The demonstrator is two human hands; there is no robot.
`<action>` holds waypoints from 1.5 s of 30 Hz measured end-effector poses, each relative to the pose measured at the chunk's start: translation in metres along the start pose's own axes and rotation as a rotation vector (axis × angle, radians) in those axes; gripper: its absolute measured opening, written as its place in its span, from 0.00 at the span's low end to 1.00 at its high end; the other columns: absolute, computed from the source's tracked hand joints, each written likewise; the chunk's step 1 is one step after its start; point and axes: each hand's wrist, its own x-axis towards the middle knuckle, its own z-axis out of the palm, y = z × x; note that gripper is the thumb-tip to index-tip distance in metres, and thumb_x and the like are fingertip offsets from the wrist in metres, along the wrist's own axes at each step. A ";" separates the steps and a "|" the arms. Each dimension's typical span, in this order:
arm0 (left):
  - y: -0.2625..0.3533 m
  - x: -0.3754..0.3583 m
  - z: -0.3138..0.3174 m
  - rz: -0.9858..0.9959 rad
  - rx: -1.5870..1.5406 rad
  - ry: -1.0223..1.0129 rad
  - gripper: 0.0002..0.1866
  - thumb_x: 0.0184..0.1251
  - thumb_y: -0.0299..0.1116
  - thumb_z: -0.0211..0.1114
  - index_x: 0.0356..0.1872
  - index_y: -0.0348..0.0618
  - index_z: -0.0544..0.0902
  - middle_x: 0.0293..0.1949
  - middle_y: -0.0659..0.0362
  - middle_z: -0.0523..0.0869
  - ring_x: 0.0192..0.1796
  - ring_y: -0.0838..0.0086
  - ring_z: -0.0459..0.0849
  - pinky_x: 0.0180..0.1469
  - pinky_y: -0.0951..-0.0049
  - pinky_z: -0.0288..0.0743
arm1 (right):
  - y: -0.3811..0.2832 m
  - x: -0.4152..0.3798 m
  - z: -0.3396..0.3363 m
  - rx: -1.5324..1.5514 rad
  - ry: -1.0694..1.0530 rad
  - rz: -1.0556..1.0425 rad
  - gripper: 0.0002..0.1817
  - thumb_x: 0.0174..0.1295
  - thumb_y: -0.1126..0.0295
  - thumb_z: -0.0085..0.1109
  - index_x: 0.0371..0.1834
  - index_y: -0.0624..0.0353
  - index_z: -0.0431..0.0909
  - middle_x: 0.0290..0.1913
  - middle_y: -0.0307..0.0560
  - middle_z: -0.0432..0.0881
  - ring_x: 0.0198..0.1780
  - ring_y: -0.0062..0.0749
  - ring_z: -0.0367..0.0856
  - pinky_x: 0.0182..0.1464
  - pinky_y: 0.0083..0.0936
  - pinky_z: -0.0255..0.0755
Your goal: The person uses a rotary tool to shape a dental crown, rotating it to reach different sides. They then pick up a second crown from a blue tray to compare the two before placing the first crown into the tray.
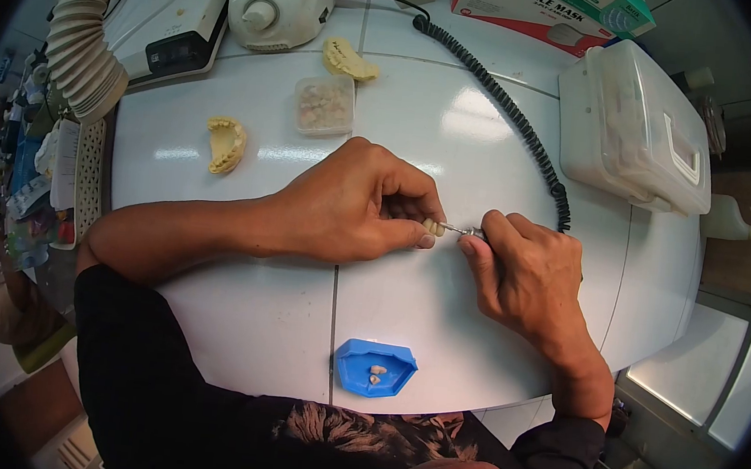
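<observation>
A white table (259, 340) stretched beneath both hands, with the bulkier things along its far side. At far right stood a handled plastic case (626, 122); at far left, a control box (274, 11) sat where its coiled cord (507, 78) could sweep round towards the right hand (533, 271), presumably leaving slack. The left hand (352, 201) came in from the left, its forearm seemingly resting on the table for steadiness. A blue tray (343, 363) stood at the near edge, its raised walls likely keeping small tooth-like pieces (377, 370) from straying; a clear tub (323, 130) held more beyond the left hand. The right grip was closed pen-fashion around a slim drill (476, 233), perhaps for fine control. The left grip pinched a short row of teeth (432, 227) right by the drill's tip; whether they touched was unclear.
</observation>
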 end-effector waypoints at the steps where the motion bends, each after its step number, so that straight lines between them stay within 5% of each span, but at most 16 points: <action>1: 0.000 0.000 0.000 0.005 0.004 -0.004 0.12 0.74 0.28 0.81 0.53 0.34 0.95 0.40 0.56 0.98 0.41 0.81 0.91 0.45 0.78 0.84 | -0.001 0.000 -0.001 -0.008 -0.006 0.011 0.20 0.78 0.53 0.71 0.31 0.53 0.80 0.20 0.42 0.77 0.17 0.43 0.78 0.22 0.40 0.69; 45: 0.000 0.000 -0.002 0.004 0.056 -0.035 0.11 0.75 0.24 0.77 0.54 0.32 0.94 0.40 0.54 0.98 0.42 0.79 0.91 0.48 0.73 0.83 | 0.005 0.000 -0.004 0.024 -0.033 -0.034 0.20 0.79 0.53 0.69 0.32 0.53 0.80 0.20 0.42 0.77 0.19 0.46 0.80 0.24 0.42 0.69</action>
